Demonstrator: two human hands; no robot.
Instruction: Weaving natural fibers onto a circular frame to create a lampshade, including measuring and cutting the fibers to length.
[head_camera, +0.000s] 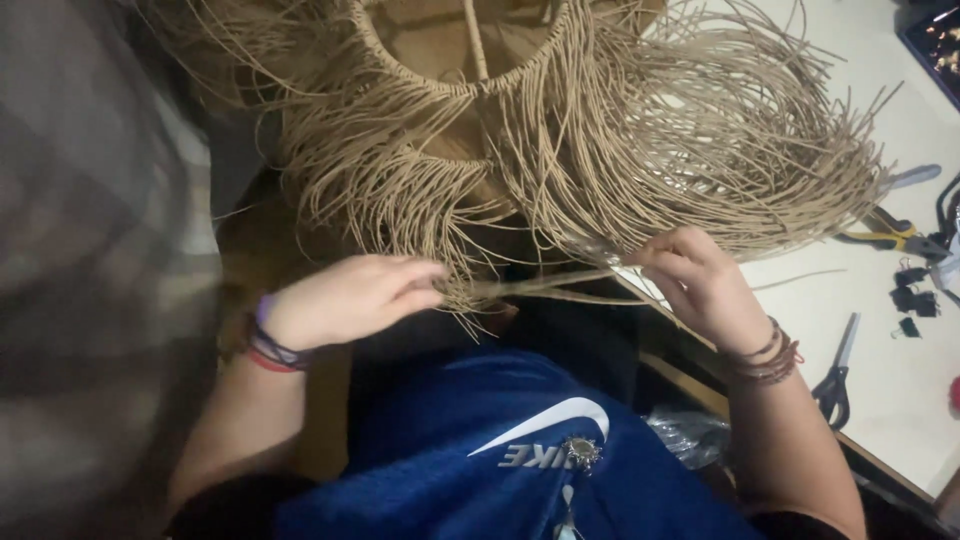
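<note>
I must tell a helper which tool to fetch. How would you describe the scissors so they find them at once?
Look at the white table on the right of the person. The scissors lie near its front edge, just beyond the right hand. Their dark loop handles and two plain blades set them apart from the yellow-handled pliers farther back.

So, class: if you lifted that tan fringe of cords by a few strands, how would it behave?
The tan cord fringe would probably flop and drape, since the strands already hang in loose curves from the woven ring. It looks light for its bulk. Strands would likely tangle; the left hand and right hand hold a few bunched together.
</note>
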